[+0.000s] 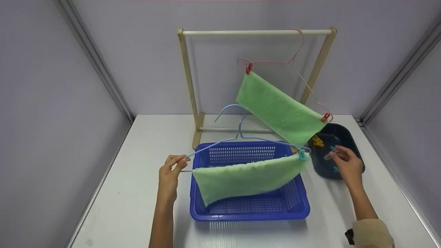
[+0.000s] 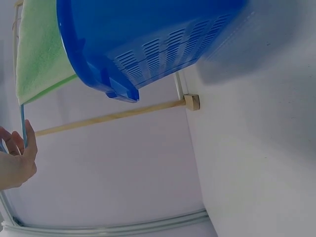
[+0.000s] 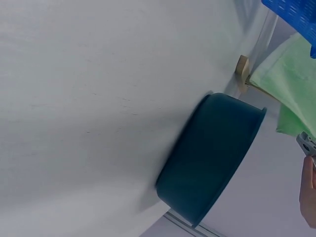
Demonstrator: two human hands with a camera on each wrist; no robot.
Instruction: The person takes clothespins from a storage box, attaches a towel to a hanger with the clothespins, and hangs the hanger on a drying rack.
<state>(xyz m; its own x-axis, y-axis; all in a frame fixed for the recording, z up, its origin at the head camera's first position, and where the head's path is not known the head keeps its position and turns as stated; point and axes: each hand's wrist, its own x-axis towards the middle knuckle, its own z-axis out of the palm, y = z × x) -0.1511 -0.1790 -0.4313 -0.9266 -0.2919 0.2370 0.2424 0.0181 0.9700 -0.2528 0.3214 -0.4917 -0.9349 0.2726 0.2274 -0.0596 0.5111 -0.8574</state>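
Note:
My left hand (image 1: 171, 174) pinches the left end of a light blue wire hanger (image 1: 220, 141), with thumb and fingertips around the wire. A pale green towel (image 1: 248, 179) hangs folded over the hanger's lower bar, above the blue basket. A teal clothespin (image 1: 302, 154) clips the towel's right corner to the hanger. Over the dark basin, my right hand (image 1: 348, 165) pinches a grey clothespin (image 1: 329, 155) between thumb and fingers; the same grey clothespin (image 3: 306, 143) shows at the fingertips in the right wrist view.
A blue perforated basket (image 1: 248, 217) stands in the middle. The dark basin (image 1: 348, 137) at right holds yellow clothespins (image 1: 317, 141). Behind stands a wooden rack (image 1: 256, 33); from it a pink hanger (image 1: 305, 81) hangs tilted, with another green towel (image 1: 279, 106) held by red clothespins (image 1: 248, 68).

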